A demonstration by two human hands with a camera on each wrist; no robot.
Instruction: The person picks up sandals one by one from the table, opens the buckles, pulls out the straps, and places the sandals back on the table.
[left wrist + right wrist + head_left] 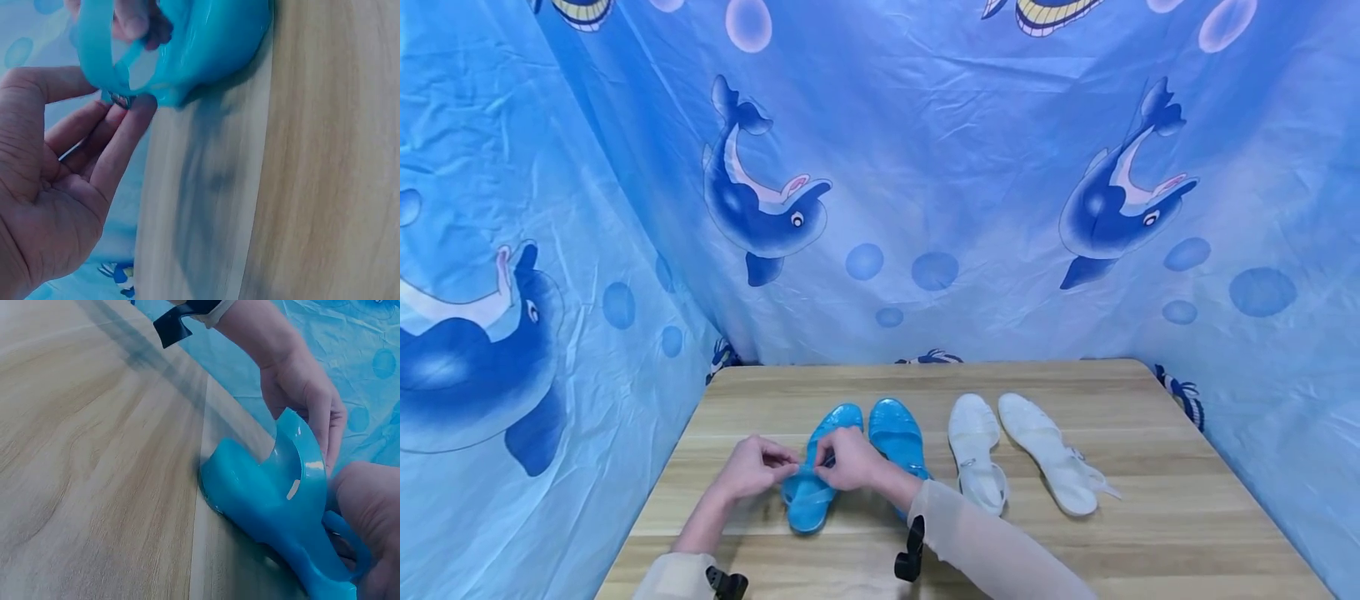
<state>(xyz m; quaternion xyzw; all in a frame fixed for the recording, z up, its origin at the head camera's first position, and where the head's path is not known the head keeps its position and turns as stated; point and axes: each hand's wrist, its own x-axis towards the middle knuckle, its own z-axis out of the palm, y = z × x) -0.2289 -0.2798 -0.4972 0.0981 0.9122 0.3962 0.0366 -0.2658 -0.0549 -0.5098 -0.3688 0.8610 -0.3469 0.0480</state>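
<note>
Both hands work at the ankle strap of a blue jelly sandal point(809, 515), the left one of a blue pair, which lies sole down with its heel toward me. From the left, my left hand point(748, 469) pinches the strap point(95, 47) by its small metal buckle point(119, 99), thumb and fingertips on either side. My right hand point(852, 460) comes over the sandal's right side and pinches the strap with bent fingers. In the right wrist view the blue heel point(240, 472) partly hides the fingers. Just right of it sits the other blue sandal point(893, 423), partly behind my right forearm.
Two white jelly sandals point(974, 427) point(1051, 450) lie to the right on the wooden table point(1150, 467); the far one's strap hangs loose outward. A blue dolphin-print curtain point(940, 167) surrounds the table at the back and sides. Each sleeve carries a black wrist camera point(910, 554).
</note>
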